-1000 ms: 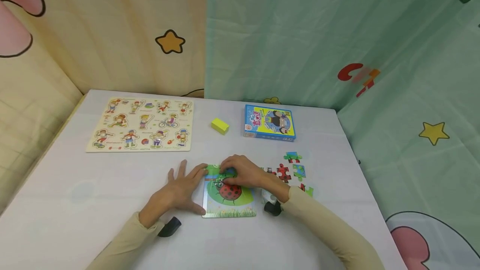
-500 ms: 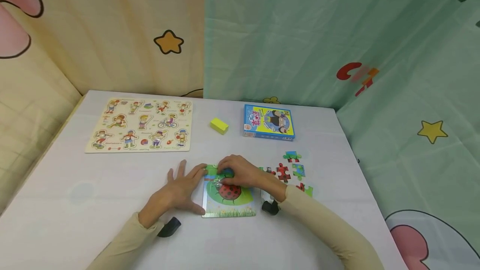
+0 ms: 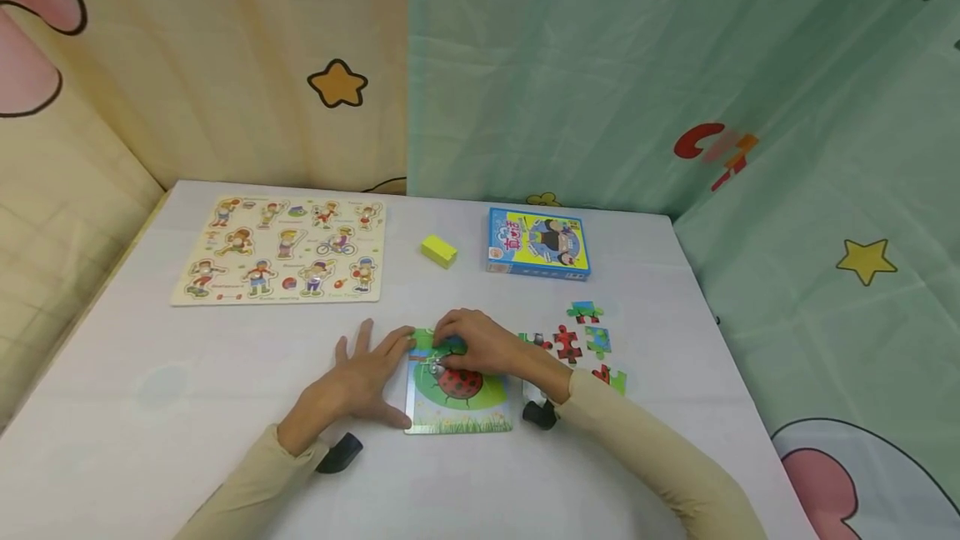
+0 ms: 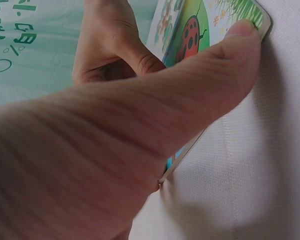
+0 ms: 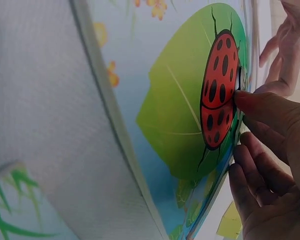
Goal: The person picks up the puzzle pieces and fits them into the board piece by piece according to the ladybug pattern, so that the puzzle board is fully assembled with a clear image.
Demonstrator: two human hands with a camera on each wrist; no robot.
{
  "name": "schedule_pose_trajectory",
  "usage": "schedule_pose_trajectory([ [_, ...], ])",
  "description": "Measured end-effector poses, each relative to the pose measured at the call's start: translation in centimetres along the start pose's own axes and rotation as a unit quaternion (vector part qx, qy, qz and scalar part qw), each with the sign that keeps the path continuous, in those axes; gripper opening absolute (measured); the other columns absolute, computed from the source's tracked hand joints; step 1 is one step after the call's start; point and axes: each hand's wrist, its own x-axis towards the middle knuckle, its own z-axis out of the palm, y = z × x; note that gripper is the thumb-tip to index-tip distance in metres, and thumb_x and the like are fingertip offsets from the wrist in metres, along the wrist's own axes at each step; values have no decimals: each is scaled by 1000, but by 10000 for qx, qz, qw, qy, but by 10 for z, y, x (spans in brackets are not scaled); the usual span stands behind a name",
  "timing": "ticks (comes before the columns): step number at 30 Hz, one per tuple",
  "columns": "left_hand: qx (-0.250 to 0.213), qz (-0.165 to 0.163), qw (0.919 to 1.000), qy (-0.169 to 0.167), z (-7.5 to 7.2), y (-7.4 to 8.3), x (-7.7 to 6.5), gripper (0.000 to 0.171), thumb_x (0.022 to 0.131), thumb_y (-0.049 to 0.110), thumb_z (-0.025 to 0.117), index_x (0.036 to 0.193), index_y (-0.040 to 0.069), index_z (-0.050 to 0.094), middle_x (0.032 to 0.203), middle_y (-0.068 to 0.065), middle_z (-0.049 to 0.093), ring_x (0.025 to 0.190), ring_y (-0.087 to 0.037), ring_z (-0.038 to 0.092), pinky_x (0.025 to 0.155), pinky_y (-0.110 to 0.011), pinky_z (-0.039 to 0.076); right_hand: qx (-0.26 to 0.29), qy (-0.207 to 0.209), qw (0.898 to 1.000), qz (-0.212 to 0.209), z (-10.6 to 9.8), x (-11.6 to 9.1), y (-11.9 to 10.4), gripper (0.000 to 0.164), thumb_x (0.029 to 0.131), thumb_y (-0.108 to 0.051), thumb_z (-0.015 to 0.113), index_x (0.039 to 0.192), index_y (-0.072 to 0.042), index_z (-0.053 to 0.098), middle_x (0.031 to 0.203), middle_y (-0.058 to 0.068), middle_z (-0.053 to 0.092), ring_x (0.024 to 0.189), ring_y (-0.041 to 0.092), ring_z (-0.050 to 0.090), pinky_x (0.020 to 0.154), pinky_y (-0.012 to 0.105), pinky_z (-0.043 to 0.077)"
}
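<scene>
A spread left grip (image 3: pixel 368 380) is touching the ladybug board (image 3: pixel 461 413) at left, a bent right grip (image 3: pixel 482 342), hold unclear, crossing its far edge.

In head view, softly and evenly lit, with faint, diffuse shadows on the white table (image 3: pixel 112 440); soft in fine detail. In left wrist view, dimmer, with a soft-edged shadow beside the left hand (image 4: pixel 140 120). In right wrist view, dim in the foreground, paler toward the upper right.
</scene>
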Motion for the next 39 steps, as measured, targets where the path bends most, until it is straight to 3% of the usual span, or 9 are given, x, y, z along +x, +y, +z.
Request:
schedule_pose_trajectory([
  [12,-17,-57,10000,-57,-1,1,2,115,63,52,91,153,8,35,165,-6,23,146,-61,7,106,-85,13,100,-9,9999,134,1,3,1,25,91,-24,76,113,-12,73,124,1,64,119,15,57,108,31,46],
  [22,101,124,9998,71,-1,2,0,105,63,52,91,150,23,42,162,-6,28,143,-63,13,101,-86,19,99,65,9998,156,0,3,0,25,90,-24,76,112,-13,73,122,1,64,117,15,58,106,31,48],
  [39,241,148,9996,56,-1,2,1,102,63,53,90,149,23,45,163,-7,27,142,-63,15,100,-87,21,218,51,9995,236,1,4,3,24,90,-24,76,112,-14,72,124,2,63,117,15,57,106,32,48],
])
